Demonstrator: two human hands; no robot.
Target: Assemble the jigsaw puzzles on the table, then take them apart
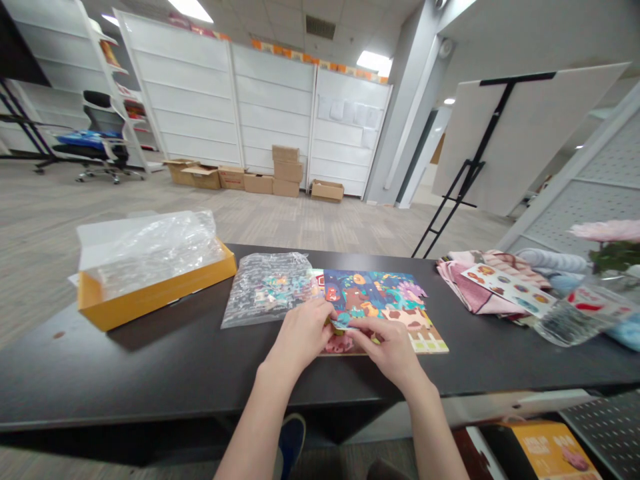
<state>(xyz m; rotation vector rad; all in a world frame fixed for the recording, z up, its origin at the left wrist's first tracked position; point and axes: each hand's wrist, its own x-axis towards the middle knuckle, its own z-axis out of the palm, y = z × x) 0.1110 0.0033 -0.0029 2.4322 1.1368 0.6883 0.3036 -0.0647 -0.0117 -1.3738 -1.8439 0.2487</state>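
A colourful jigsaw puzzle with cartoon animals lies on the black table in front of me. Above its lower left part, my left hand and my right hand meet, fingers closed on a small blue-green puzzle piece. My fingers cover part of the piece and of the picture beneath. Just left of the puzzle is a clear plastic bag with colourful pieces showing through it; it touches or slightly overlaps the puzzle's left edge.
On the left, a yellow box holds crumpled clear plastic wrap. Folded pink cloths, a sticker sheet and a clear plastic container lie on the right. Below the table at lower right is an orange box.
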